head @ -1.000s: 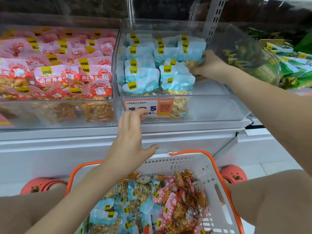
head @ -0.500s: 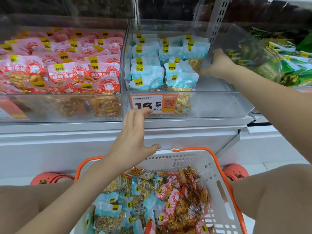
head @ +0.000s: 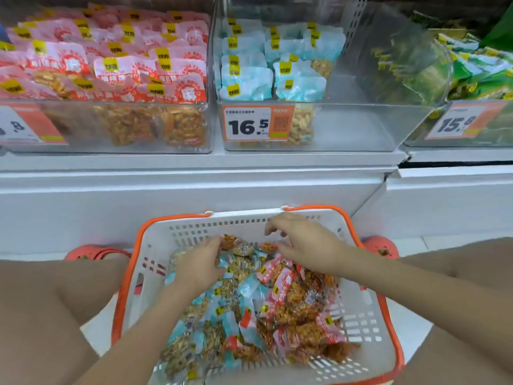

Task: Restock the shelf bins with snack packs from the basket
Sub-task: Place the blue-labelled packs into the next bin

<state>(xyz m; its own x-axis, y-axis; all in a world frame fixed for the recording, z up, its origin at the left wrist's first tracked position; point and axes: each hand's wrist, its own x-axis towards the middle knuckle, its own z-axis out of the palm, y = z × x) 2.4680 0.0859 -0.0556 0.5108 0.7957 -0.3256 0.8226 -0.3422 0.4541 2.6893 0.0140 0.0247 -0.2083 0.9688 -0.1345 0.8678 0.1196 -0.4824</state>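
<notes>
- 1 basket (head: 369, 323), white w/ orange rim, on floor below shelf, between person's knees; holds a loose heap of snack packs (head: 249, 309) – blue ones mostly left, pink ones right, too many to count.
- 3 clear bins on shelf: pink-pack bin (head: 111, 126) full; blue-pack bin (head: 355, 126) only filled on its left side, approx 10 packs showing; green-pack bin (head: 472, 126) at right, partly cut off.
- 3 price tags; middle tag (head: 258, 124) reads 16.5.
- L hand (head: 198, 263) down in basket, fingers curled into heap, touching packs; can't tell if it grips one.
- R hand (head: 304, 245) over far end of heap, fingers loosely bent, narrow gap, tips at a pack; grip unclear.
</notes>
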